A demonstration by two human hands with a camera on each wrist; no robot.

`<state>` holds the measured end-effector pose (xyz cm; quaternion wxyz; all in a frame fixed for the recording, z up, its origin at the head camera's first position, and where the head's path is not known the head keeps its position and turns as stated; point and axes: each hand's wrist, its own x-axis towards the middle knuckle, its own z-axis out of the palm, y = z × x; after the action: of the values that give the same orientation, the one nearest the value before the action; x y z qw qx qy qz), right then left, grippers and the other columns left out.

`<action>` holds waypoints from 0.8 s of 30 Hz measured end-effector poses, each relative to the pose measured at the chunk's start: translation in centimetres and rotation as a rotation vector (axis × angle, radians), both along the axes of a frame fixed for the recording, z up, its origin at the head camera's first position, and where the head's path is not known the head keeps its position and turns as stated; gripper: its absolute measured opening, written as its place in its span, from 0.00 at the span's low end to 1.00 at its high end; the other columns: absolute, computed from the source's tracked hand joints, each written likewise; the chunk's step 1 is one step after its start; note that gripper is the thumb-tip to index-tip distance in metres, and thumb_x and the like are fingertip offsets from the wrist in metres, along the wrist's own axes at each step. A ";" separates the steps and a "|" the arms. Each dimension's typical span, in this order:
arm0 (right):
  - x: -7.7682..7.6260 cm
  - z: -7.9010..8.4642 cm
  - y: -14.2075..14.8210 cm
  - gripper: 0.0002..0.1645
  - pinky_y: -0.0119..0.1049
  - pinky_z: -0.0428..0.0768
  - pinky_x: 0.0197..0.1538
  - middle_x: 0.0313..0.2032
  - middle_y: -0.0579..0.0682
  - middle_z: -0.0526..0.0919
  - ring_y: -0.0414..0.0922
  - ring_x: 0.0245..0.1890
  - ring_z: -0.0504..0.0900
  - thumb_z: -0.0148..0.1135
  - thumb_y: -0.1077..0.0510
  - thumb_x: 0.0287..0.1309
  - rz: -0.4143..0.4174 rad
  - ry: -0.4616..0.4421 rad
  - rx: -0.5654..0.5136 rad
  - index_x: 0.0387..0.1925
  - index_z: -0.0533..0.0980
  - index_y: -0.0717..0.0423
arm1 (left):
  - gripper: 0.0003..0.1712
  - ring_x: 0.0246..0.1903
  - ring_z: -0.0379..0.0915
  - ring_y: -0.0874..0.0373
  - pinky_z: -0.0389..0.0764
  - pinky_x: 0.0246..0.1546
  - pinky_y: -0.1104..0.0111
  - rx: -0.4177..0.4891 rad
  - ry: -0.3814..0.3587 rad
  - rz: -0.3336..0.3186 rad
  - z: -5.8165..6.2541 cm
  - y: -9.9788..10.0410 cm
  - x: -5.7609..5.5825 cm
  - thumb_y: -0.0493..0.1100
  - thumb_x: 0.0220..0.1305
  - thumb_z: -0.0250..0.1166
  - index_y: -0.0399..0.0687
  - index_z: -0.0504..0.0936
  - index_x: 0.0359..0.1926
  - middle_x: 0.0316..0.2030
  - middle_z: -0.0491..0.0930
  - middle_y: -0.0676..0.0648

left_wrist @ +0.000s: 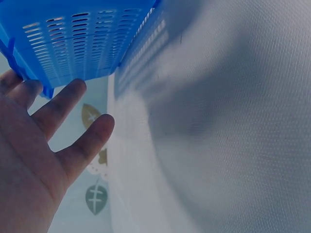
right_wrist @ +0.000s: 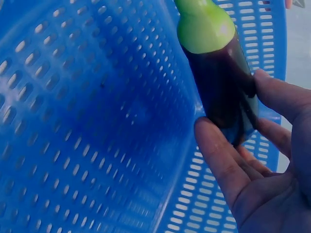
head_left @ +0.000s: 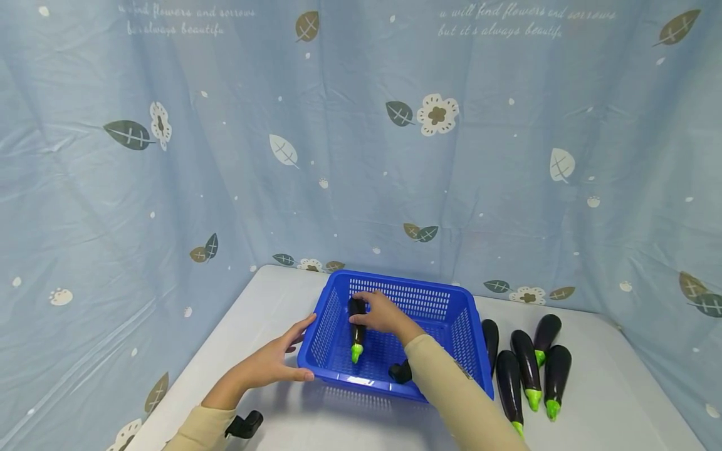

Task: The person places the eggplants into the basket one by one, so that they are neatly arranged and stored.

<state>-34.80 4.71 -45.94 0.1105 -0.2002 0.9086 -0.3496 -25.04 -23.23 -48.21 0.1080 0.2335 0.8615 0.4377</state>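
An eggplant [head_left: 357, 332] with a bright green cap is inside the blue plastic basket [head_left: 406, 280], near its left wall. My right hand [head_left: 383, 313] grips its dark end, thumb on one side and fingers on the other. The green cap [right_wrist: 206, 26] points away from that hand in the right wrist view. My left hand [head_left: 276, 357] is at the basket's left front corner, its fingers spread and fairly straight alongside the outer wall. In the left wrist view, some fingertips of the left hand [left_wrist: 39, 145] are partly hidden by the basket rim [left_wrist: 47, 91].
Several more eggplants [head_left: 526, 363] lie on the white table [head_left: 609, 376] to the right of the basket, one close against its wall. A blue patterned curtain [head_left: 361, 188] hangs behind the table and along its left side.
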 end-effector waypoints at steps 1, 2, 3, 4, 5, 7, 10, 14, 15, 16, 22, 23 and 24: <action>0.0 0.0 -0.1 0.35 0.42 0.87 0.45 0.63 0.64 0.69 0.48 0.40 0.84 0.69 0.50 0.65 -0.002 -0.011 -0.004 0.70 0.71 0.53 | 0.64 0.72 0.58 0.32 0.67 0.66 0.39 0.001 -0.001 0.000 0.0 0.0 0.0 0.54 0.57 0.77 0.54 0.44 0.82 0.78 0.49 0.34; 0.0 0.0 -0.2 0.35 0.40 0.87 0.42 0.63 0.64 0.69 0.47 0.38 0.84 0.69 0.50 0.65 -0.005 -0.023 -0.011 0.70 0.71 0.53 | 0.64 0.71 0.58 0.32 0.67 0.66 0.39 0.002 0.000 -0.002 0.0 0.0 0.0 0.54 0.57 0.77 0.54 0.44 0.82 0.78 0.49 0.34; 0.0 0.0 -0.2 0.35 0.39 0.87 0.41 0.64 0.64 0.68 0.46 0.37 0.84 0.69 0.50 0.65 -0.011 -0.030 -0.012 0.70 0.71 0.53 | 0.64 0.71 0.58 0.32 0.68 0.66 0.39 0.003 0.001 -0.003 0.0 0.0 0.0 0.54 0.57 0.77 0.54 0.44 0.82 0.78 0.49 0.34; -0.1 -0.1 -0.3 0.35 0.39 0.87 0.41 0.65 0.65 0.68 0.45 0.36 0.84 0.69 0.50 0.66 -0.014 -0.036 -0.014 0.70 0.71 0.53 | 0.64 0.71 0.58 0.32 0.68 0.66 0.39 0.005 0.002 -0.003 0.0 0.1 0.0 0.54 0.57 0.77 0.54 0.44 0.82 0.78 0.49 0.34; -0.1 -0.1 -0.3 0.35 0.39 0.87 0.41 0.65 0.65 0.67 0.44 0.35 0.84 0.69 0.50 0.66 -0.018 -0.041 -0.014 0.70 0.71 0.53 | 0.64 0.71 0.59 0.31 0.68 0.66 0.39 0.008 0.003 -0.005 0.1 0.1 0.0 0.54 0.57 0.77 0.54 0.44 0.82 0.78 0.50 0.34; -0.1 -0.1 -0.4 0.35 0.40 0.87 0.41 0.67 0.66 0.66 0.44 0.34 0.84 0.69 0.50 0.66 -0.023 -0.048 -0.013 0.70 0.71 0.53 | 0.64 0.71 0.59 0.31 0.68 0.65 0.38 0.010 0.007 -0.009 0.1 0.1 0.0 0.54 0.56 0.77 0.54 0.44 0.82 0.78 0.50 0.33; -0.2 -0.1 -0.4 0.36 0.44 0.87 0.47 0.67 0.66 0.68 0.47 0.36 0.86 0.70 0.51 0.65 -0.006 -0.047 0.003 0.71 0.70 0.56 | 0.64 0.70 0.59 0.30 0.68 0.65 0.38 0.017 0.012 -0.012 0.2 0.1 0.1 0.54 0.56 0.77 0.53 0.45 0.82 0.77 0.51 0.33; -0.3 -0.3 -0.4 0.38 0.51 0.78 0.62 0.67 0.62 0.71 0.53 0.52 0.83 0.71 0.53 0.63 0.032 -0.031 0.064 0.71 0.70 0.57 | 0.63 0.70 0.59 0.30 0.69 0.65 0.38 0.022 0.012 -0.014 0.2 0.1 0.2 0.54 0.56 0.77 0.54 0.45 0.82 0.77 0.51 0.33; -0.3 -0.4 -0.4 0.38 0.52 0.76 0.65 0.68 0.61 0.72 0.53 0.54 0.82 0.72 0.54 0.62 0.040 -0.031 0.073 0.71 0.70 0.57 | 0.63 0.70 0.59 0.30 0.69 0.65 0.38 0.022 0.011 -0.013 0.2 0.1 0.2 0.54 0.56 0.77 0.55 0.45 0.82 0.78 0.51 0.33; -0.3 -0.4 -0.4 0.38 0.53 0.74 0.66 0.68 0.60 0.72 0.53 0.55 0.80 0.72 0.54 0.62 0.044 -0.029 0.085 0.71 0.70 0.57 | 0.63 0.71 0.59 0.31 0.69 0.65 0.38 0.020 0.010 -0.012 0.2 0.1 0.2 0.54 0.57 0.77 0.55 0.45 0.82 0.78 0.51 0.33; -0.2 -0.4 -0.3 0.37 0.52 0.76 0.65 0.66 0.60 0.75 0.48 0.44 0.83 0.71 0.59 0.61 0.084 0.002 0.082 0.70 0.70 0.61 | 0.63 0.71 0.59 0.30 0.68 0.65 0.38 0.015 0.009 -0.009 -0.2 0.0 0.0 0.54 0.57 0.77 0.56 0.45 0.82 0.78 0.50 0.33; -0.1 -0.4 -0.3 0.37 0.52 0.77 0.64 0.65 0.61 0.76 0.48 0.42 0.83 0.72 0.59 0.61 0.090 0.008 0.081 0.69 0.70 0.62 | 0.63 0.71 0.58 0.30 0.68 0.65 0.38 0.016 0.007 -0.010 -0.3 0.0 0.0 0.54 0.57 0.77 0.56 0.44 0.82 0.78 0.50 0.33; -0.1 -0.4 -0.3 0.37 0.52 0.77 0.63 0.64 0.61 0.76 0.48 0.43 0.83 0.72 0.59 0.61 0.095 0.014 0.081 0.69 0.70 0.63 | 0.63 0.71 0.58 0.30 0.68 0.66 0.39 0.016 0.005 -0.009 -0.3 0.0 -0.1 0.54 0.57 0.77 0.56 0.44 0.82 0.78 0.49 0.33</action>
<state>-34.91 4.40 -46.30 0.1288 -0.2407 0.9122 -0.3056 -25.10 -23.25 -48.54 0.1060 0.2391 0.8574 0.4433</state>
